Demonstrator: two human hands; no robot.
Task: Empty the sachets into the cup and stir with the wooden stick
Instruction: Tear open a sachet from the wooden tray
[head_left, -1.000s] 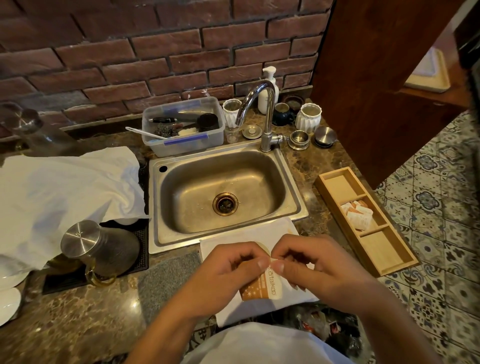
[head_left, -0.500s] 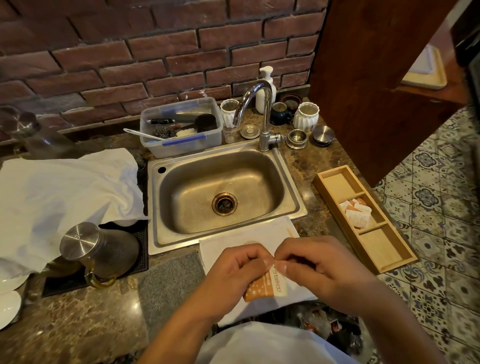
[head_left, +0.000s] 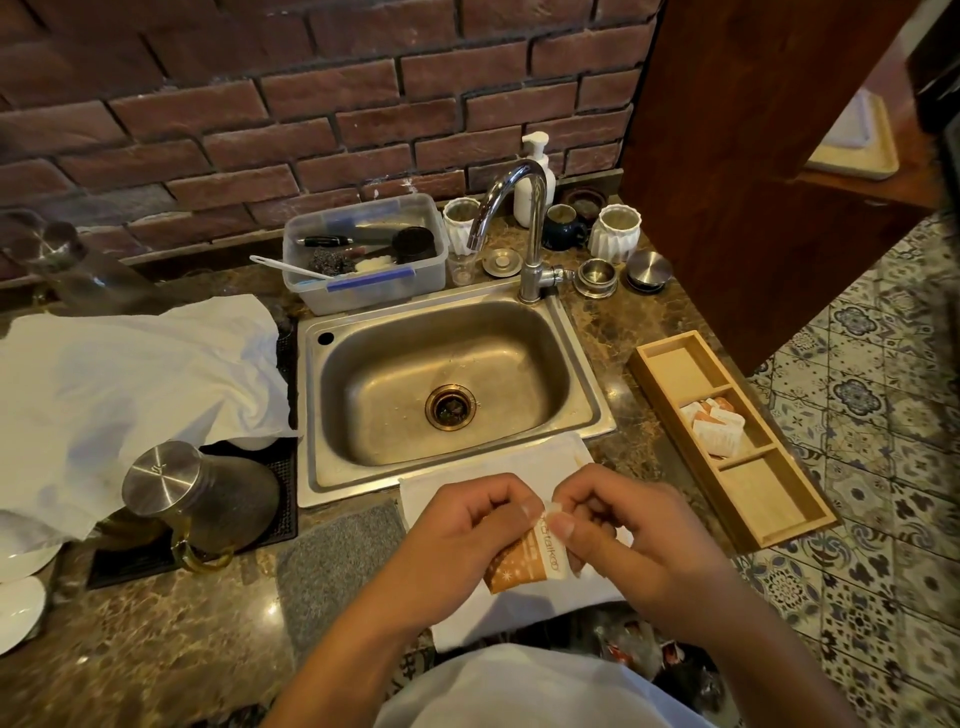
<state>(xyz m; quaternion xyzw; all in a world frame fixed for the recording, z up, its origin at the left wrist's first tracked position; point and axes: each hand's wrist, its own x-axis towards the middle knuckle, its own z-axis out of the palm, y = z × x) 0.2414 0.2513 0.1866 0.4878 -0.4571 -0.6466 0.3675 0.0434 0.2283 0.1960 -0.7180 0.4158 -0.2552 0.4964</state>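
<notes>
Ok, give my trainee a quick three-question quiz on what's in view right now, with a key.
1. True or false: both hands pinch the orange-and-white sachet.
2. Which compartment of the wooden tray holds the spare sachets: A) far, B) middle, C) near?
3. What lies under the hands on the counter?

Key:
1. True: left hand and right hand pinch its top edge.
2. B.
3. A white napkin, in front of the sink.

The sink (head_left: 441, 384) basin lies open. Behind it a tub (head_left: 366, 254) and tap (head_left: 519, 228) block reach. A wooden tray (head_left: 727, 441) flanks its right.
</notes>
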